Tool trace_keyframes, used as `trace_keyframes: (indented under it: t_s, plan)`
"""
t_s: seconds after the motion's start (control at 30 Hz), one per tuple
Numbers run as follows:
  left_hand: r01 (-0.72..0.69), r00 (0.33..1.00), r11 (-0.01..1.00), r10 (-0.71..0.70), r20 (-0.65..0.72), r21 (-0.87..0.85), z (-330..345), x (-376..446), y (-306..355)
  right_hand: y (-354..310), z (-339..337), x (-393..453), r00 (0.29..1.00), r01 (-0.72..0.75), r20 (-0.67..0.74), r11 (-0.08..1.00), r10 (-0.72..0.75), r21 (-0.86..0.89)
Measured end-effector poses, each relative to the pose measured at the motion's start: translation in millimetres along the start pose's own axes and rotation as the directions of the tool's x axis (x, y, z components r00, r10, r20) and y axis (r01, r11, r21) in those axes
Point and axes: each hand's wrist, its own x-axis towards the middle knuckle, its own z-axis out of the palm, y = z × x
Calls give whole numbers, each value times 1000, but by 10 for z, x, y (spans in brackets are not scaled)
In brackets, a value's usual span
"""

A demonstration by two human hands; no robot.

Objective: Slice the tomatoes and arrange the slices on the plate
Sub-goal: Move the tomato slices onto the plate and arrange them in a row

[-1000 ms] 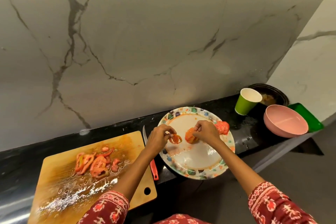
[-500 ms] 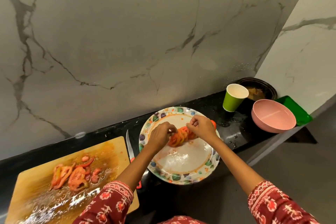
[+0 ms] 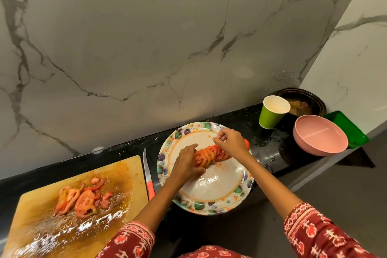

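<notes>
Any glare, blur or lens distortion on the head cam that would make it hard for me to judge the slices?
Head view: sharp on the tomato slices; glare patches on the wet plate and the cutting board; wide-angle bending at the edges; the right hand hides the far end of the row, the left hand the near end.
</notes>
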Motion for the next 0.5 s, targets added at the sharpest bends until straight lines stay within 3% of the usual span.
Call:
trace_keyframes:
  t_s: [0.27,0.5]
  plan:
    - [-2,996,997,-4,-84,-71,-112,-136,-104,-116,162,-42,1000,12,21,999,-13,48]
    - [18,942,982,-79,-325,-189,-458,-570,-599,-567,530,-186,991,106,76,991,-112,87]
